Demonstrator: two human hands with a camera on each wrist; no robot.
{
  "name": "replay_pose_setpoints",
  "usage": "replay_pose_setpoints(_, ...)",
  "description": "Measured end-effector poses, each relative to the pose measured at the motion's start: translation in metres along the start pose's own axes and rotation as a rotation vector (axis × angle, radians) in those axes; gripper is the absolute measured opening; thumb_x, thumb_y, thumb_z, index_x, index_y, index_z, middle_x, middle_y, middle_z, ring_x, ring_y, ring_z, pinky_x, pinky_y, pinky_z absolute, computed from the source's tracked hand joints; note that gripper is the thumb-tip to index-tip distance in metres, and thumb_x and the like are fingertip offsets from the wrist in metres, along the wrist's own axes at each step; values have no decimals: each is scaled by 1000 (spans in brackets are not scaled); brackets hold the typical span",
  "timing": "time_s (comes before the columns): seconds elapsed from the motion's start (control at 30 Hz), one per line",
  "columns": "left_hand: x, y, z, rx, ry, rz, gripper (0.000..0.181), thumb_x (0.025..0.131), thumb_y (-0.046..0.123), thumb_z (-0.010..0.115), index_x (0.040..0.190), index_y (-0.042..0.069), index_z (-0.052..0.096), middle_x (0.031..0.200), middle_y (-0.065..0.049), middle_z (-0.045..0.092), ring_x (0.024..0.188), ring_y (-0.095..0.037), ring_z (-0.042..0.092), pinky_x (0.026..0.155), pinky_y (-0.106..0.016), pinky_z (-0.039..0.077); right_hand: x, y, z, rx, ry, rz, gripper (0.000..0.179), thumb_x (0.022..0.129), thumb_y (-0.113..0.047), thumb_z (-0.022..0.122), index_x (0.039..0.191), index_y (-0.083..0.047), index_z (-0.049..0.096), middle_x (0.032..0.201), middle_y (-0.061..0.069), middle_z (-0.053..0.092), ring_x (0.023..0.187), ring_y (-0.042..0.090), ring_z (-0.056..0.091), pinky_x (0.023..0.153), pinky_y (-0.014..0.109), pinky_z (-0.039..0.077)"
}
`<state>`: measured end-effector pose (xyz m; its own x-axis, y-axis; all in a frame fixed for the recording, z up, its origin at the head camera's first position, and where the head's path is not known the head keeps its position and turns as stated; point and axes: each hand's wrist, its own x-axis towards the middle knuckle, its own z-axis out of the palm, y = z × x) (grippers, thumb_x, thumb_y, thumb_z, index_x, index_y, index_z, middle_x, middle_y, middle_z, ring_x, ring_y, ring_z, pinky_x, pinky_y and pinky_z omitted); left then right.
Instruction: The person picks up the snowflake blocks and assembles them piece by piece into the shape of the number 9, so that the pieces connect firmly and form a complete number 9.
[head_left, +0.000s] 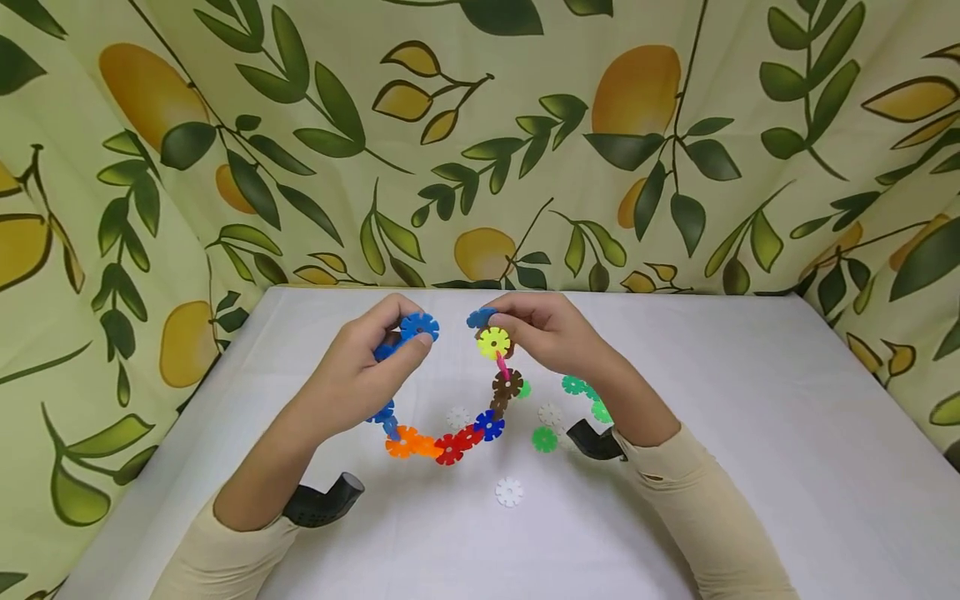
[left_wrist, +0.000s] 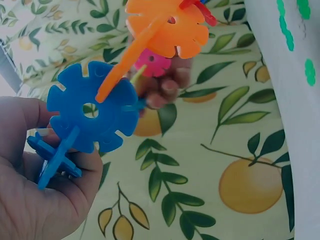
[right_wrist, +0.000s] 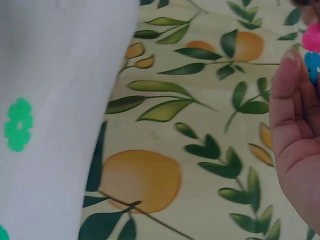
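A chain of notched plastic discs hangs in a U between both hands above the table. My left hand (head_left: 360, 367) pinches a blue notched disc (head_left: 418, 327) at its left end between thumb and fingers. More blue discs (left_wrist: 112, 127) hang below that hand, joined edge to edge. Along the bottom run orange discs (head_left: 402, 442), red discs (head_left: 450, 449) and a dark blue disc (head_left: 489, 425). Brown discs (head_left: 507, 383), a pink disc (head_left: 502, 364) and a yellow disc (head_left: 493, 342) climb to my right hand (head_left: 551, 333), which grips a blue disc (head_left: 480, 317). Its fingertips are partly hidden.
Loose on the white table (head_left: 420, 533) lie a white disc (head_left: 508, 492), a green disc (head_left: 544, 439) and several others. Teal-green discs (head_left: 574, 384) lie beside the right wrist. A black device (head_left: 322, 500) sits at the left wrist. Behind stands a fruit-patterned curtain (head_left: 420, 183).
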<state>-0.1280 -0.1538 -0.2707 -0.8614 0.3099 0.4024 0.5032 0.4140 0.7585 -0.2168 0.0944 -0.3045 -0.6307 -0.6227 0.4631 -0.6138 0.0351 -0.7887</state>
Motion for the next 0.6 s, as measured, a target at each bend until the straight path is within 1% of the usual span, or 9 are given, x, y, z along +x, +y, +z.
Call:
replay_pose_setpoints(0.07, 0, 0, 1, -32, 5, 6, 4, 100, 9, 56, 104, 8, 57, 69, -4, 47, 58, -23, 45, 51, -29, 37, -3, -11, 0, 28, 1, -54, 18, 99, 3, 58, 111, 2, 72, 96, 5, 72, 82, 24, 66, 74, 35, 57)
replay_pose_setpoints(0.13, -1, 1, 3, -62, 4, 10, 4, 100, 9, 56, 104, 8, 57, 69, -5, 47, 57, -23, 45, 50, -28, 38, -5, -19, 3, 54, 5, -103, 19, 98, 6, 58, 111, 4, 71, 98, 8, 74, 89, 25, 69, 80, 37, 58)
replay_pose_setpoints(0.17, -1, 1, 4, -78, 0, 12, 4, 100, 9, 56, 104, 8, 56, 68, -5, 47, 55, -23, 44, 49, -28, 38, -6, -23, 5, 49, 14, -132, 19, 96, 7, 59, 110, 5, 71, 98, 9, 74, 92, 25, 70, 82, 38, 58)
replay_pose_setpoints(0.23, -1, 1, 6, -110, -13, 18, 4, 101, 8, 56, 105, 8, 56, 68, -5, 46, 53, -23, 44, 47, -28, 38, -8, -30, 10, 14, 41, -189, 20, 93, 10, 62, 110, 5, 72, 99, 11, 74, 91, 24, 71, 82, 38, 58)
replay_pose_setpoints(0.3, -2, 1, 7, -129, -25, 19, 4, 101, 8, 55, 105, 8, 55, 68, -5, 47, 53, -22, 44, 47, -28, 38, -10, -35, 15, -55, 78, -246, 21, 90, 11, 67, 110, 5, 73, 98, 10, 75, 88, 23, 73, 79, 36, 59)
replay_pose_setpoints(0.37, -2, 1, 9, -157, -34, 21, 4, 102, 8, 53, 105, 8, 55, 69, -6, 48, 51, -22, 43, 46, -27, 38, -11, -38, 18, -148, 112, -302, 25, 86, 12, 71, 109, 4, 74, 97, 8, 75, 84, 19, 73, 76, 32, 59)
replay_pose_setpoints(0.43, -1, 1, 10, -183, -40, 21, 4, 103, 7, 50, 104, 7, 54, 70, -7, 49, 51, -22, 42, 46, -27, 38, -12, -40, 20, -240, 136, -365, 27, 81, 14, 75, 107, 5, 74, 96, 8, 75, 83, 19, 73, 74, 29, 58)
replay_pose_setpoints(0.53, -1, 1, 11, -209, -45, 17, 6, 104, 8, 46, 103, 6, 52, 74, -8, 51, 52, -22, 43, 45, -26, 39, -12, -42, 21, -370, 154, -451, 27, 79, 12, 77, 105, 6, 74, 95, 9, 75, 85, 19, 73, 76, 28, 58)
replay_pose_setpoints(0.6, -1, 0, 11, -214, -47, 9, 7, 104, 8, 45, 103, 5, 51, 76, -10, 52, 53, -22, 43, 45, -26, 40, -12, -42, 22, -440, 164, -505, 24, 80, 9, 77, 103, 6, 74, 92, 10, 75, 85, 20, 74, 78, 29, 58)
